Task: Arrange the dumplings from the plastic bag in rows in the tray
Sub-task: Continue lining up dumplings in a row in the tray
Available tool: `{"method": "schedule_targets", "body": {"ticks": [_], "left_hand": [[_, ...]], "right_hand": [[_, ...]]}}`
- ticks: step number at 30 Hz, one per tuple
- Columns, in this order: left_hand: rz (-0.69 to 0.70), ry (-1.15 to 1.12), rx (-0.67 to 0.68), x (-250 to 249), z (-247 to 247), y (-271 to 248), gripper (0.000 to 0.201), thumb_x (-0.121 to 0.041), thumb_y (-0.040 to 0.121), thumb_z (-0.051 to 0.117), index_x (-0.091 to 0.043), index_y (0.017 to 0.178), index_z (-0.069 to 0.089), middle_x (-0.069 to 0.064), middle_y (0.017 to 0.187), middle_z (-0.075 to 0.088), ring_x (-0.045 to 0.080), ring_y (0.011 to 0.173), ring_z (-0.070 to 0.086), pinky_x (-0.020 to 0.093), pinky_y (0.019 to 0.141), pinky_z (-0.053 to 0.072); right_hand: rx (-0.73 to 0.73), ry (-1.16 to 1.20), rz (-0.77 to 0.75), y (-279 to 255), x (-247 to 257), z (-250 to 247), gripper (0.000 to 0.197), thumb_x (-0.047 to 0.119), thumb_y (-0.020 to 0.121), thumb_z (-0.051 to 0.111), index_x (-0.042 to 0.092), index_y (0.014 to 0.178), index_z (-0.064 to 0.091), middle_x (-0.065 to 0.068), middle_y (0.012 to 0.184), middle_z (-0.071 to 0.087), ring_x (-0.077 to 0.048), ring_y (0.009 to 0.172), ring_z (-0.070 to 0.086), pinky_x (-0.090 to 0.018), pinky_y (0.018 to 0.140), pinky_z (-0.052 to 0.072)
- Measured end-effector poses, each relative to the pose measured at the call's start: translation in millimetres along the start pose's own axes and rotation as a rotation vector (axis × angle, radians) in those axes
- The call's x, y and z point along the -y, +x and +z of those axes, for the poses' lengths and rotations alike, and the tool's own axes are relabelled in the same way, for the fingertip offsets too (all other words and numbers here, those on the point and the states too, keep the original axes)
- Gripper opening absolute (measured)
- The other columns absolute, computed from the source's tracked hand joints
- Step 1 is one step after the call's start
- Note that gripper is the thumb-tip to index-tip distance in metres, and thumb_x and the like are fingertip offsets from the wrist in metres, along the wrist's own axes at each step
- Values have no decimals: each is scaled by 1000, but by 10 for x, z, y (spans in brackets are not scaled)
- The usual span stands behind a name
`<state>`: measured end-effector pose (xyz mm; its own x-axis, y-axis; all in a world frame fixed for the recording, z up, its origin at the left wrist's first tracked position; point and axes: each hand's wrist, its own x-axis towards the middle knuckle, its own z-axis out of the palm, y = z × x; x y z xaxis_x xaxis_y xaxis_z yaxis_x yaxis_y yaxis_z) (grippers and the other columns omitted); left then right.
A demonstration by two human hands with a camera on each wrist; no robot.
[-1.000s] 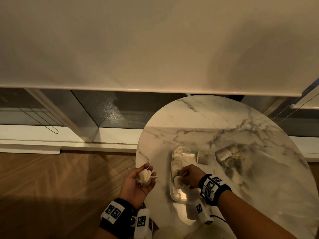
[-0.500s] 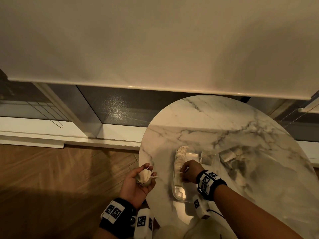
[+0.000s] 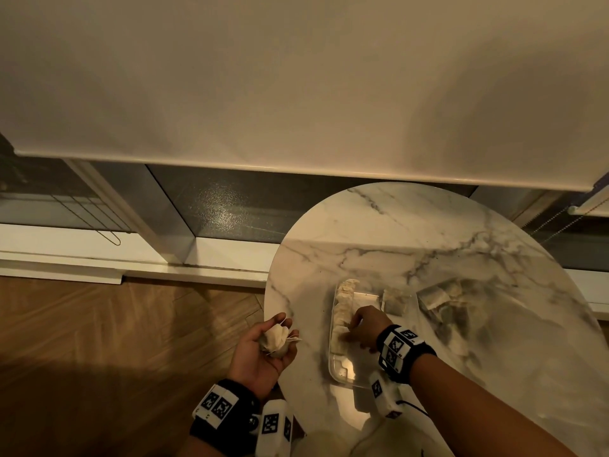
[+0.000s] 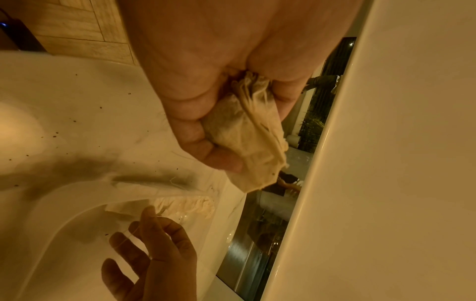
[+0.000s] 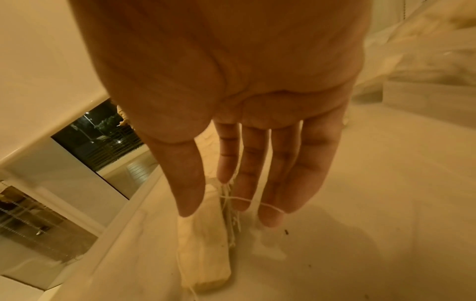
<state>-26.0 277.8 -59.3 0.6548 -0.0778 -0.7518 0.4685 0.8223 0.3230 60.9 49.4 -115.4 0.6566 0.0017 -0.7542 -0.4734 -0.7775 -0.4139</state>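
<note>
My left hand (image 3: pixel 263 349) hovers off the table's left edge, palm up, fingers curled round a pale cloth-like dumpling (image 3: pixel 276 339) with loose threads; in the left wrist view the dumpling (image 4: pixel 247 138) is gripped between thumb and fingers. A clear plastic tray (image 3: pixel 331 367) holds a row of dumplings (image 3: pixel 343 301) along its left wall. My right hand (image 3: pixel 361 328) reaches into the tray. In the right wrist view the right hand (image 5: pixel 229 211) has straight fingers, their tips touching a dumpling (image 5: pixel 206 254) on the tray floor. A thin thread lies across the fingertips.
The tray sits on a round marble table (image 3: pixel 428 232). A crumpled clear plastic bag (image 3: pixel 441 295) with more dumplings lies right of the tray. A pale piece (image 3: pixel 393 300) sits by the tray's far right corner. Wooden floor (image 3: pixel 115 341) lies left; a window blind hangs beyond.
My right hand moved slightly farther along the tray's left row, and its fingers now lie straight over a dumpling. The left hand kept its dumpling and stayed put.
</note>
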Motion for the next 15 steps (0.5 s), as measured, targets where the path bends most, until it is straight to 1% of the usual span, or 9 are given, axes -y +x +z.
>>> {"method": "schedule_targets", "body": {"ticks": [2, 4, 6, 9, 12, 15], "left_hand": [[-2, 4, 1, 2, 5, -1, 27, -18, 79, 63, -8, 103, 68, 8, 91, 71, 25, 77, 66, 32, 59, 55], [-1, 6, 0, 4, 12, -4, 27, -18, 79, 64, -7, 104, 68, 9, 91, 71, 26, 77, 66, 32, 59, 56], [2, 6, 4, 9, 18, -11, 27, -17, 79, 63, -7, 103, 67, 9, 91, 71, 26, 77, 66, 32, 59, 56], [3, 10, 4, 10, 28, -32, 26, -17, 79, 64, -7, 102, 68, 9, 91, 71, 26, 78, 66, 32, 60, 56], [3, 12, 0, 9, 30, -42, 26, -17, 79, 63, -8, 102, 68, 9, 91, 72, 26, 78, 67, 32, 60, 56], [4, 15, -6, 13, 22, -48, 27, -18, 79, 63, -8, 104, 68, 9, 93, 72, 26, 79, 66, 32, 60, 56]], "right_hand": [[12, -41, 40, 10, -7, 9, 44, 40, 65, 87, 18, 97, 66, -4, 92, 70, -20, 83, 68, -32, 67, 59], [30, -69, 83, 20, -17, 33, 58, 44, 53, 91, 18, 100, 68, -4, 92, 70, -20, 82, 68, -31, 67, 57], [46, -107, 106, 68, -43, 73, 72, 49, 41, 92, 21, 102, 67, -3, 93, 70, -21, 83, 69, -34, 73, 60], [63, -169, 104, 136, -74, 129, 80, 54, 30, 89, 26, 102, 69, 0, 93, 71, -20, 83, 69, -37, 78, 60], [91, -201, 75, 154, -55, 146, 79, 53, 32, 89, 26, 104, 72, 1, 92, 72, -20, 83, 69, -38, 80, 60], [106, -218, 48, 124, -5, 131, 66, 46, 43, 91, 26, 103, 72, 2, 93, 71, -19, 84, 68, -36, 81, 60]]}}
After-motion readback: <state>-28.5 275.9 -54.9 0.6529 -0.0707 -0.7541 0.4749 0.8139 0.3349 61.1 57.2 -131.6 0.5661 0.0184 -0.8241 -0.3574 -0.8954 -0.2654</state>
